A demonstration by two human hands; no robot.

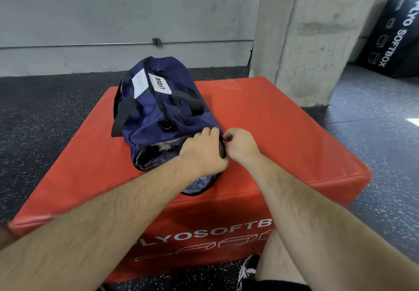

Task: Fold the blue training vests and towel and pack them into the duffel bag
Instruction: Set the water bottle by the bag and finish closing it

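A navy duffel bag [158, 107] with black handles and a white label lies lengthwise on a red foam box [283, 136]. Its near end pocket gapes, showing grey lining and a flap [197, 186] hanging toward me. My left hand [204, 152] grips the bag's near end at the pocket edge, fingers curled over the fabric. My right hand [241, 144] pinches the black zipper edge at the bag's right corner. No vests or towel are in view.
The red box stands on a dark speckled floor. A concrete pillar [317, 41] rises behind its right corner. A black soft box [392, 34] leans at the far right. My knee and shoe [249, 268] are against the box front.
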